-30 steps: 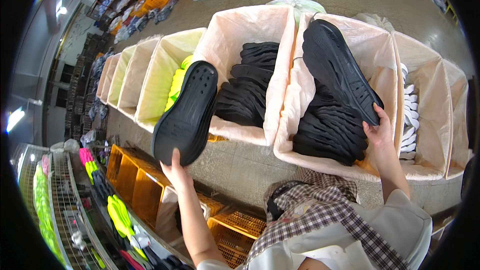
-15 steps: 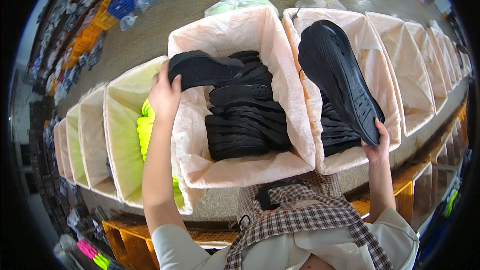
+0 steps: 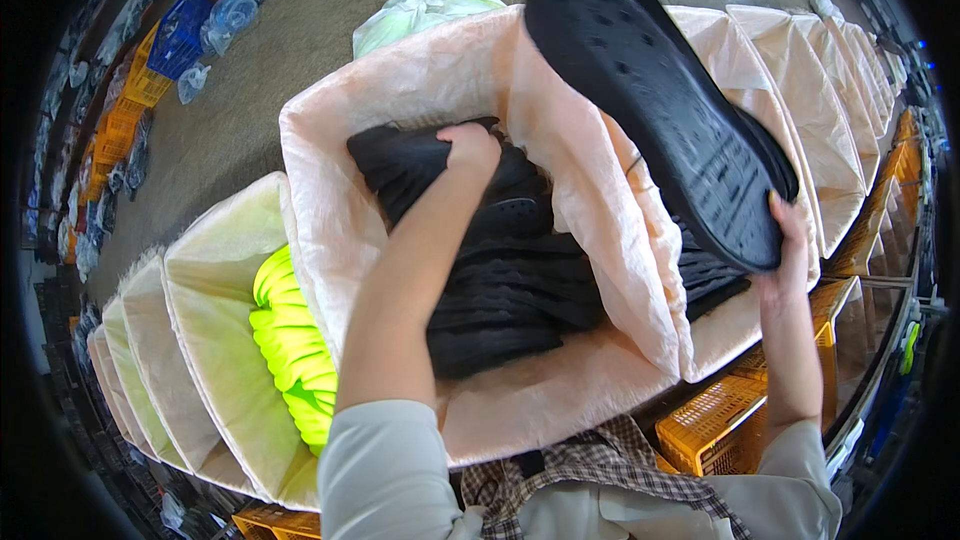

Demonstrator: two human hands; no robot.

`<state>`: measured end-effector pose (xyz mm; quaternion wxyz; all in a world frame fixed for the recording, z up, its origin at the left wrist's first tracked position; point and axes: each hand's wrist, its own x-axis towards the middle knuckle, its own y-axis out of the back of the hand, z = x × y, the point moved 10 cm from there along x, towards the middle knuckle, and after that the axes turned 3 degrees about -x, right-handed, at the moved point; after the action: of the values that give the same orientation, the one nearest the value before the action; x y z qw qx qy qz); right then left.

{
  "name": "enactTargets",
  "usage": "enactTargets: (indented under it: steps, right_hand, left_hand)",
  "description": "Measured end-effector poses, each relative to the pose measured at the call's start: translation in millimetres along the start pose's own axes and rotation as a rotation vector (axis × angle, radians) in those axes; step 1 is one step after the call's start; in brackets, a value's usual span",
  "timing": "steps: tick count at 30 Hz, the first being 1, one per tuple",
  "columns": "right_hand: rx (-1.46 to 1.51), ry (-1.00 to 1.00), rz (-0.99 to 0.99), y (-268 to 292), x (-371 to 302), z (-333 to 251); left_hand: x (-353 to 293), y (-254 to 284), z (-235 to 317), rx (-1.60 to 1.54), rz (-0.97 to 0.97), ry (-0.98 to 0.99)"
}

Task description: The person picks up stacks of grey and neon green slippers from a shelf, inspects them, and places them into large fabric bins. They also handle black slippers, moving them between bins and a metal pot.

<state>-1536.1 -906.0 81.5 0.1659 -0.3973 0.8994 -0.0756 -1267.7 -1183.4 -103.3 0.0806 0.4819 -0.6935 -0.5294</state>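
My right hand (image 3: 788, 245) is closed round the heel end of a large black shoe sole (image 3: 655, 105), raised over the bins with its far end tilted up and left. Behind its right edge shows another dark layer, perhaps a second sole. Inside the middle cloth-lined bin (image 3: 400, 70), my left hand (image 3: 474, 152) reaches to the far end of the pile, its fingers curled on a black shoe sole (image 3: 410, 152). Packed rows of black soles (image 3: 520, 290) fill the near part of that bin. My left forearm hides some of them.
At left, a bin (image 3: 215, 270) holds bright yellow-green pieces (image 3: 290, 345). More cloth-lined bins (image 3: 800, 90) run off on both sides. A tied pale green bag (image 3: 420, 15) sits on the floor beyond. An orange crate (image 3: 715, 420) stands near my right arm; a blue crate (image 3: 180, 30) is far left.
My left hand has moved right, from the bin's left rim onto the pile's far end, with the sole lowered there. The right-hand sole has risen, turning its holed face into fuller view.
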Motion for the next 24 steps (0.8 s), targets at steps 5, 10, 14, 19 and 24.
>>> enactTargets:
  steps: [5, 10, 14, 19, 24]
  right_hand:
    - [-0.422, 0.424, -0.200, -132.0, 54.0, -53.6]
    - [-1.550, 1.335, -0.344, -317.7, 9.3, -66.6]
    - [-1.778, 1.549, -0.833, -420.3, -48.4, -28.0]
    - [-2.003, 1.508, -1.169, -456.8, -81.4, 42.4]
    - [-2.238, 1.387, -1.219, -465.8, -48.7, 167.0]
  left_hand:
    - [17.8, -79.6, 70.8, 0.153, 0.067, -0.123]
    - [-17.6, -72.2, 66.7, -0.131, 0.472, -0.053]
    - [-31.9, -61.1, 59.5, -0.127, 0.538, 0.068]
    - [-40.4, -68.2, 66.7, -0.149, 0.501, 0.108]
    - [-66.9, -72.0, 64.7, -0.269, 0.532, 0.136]
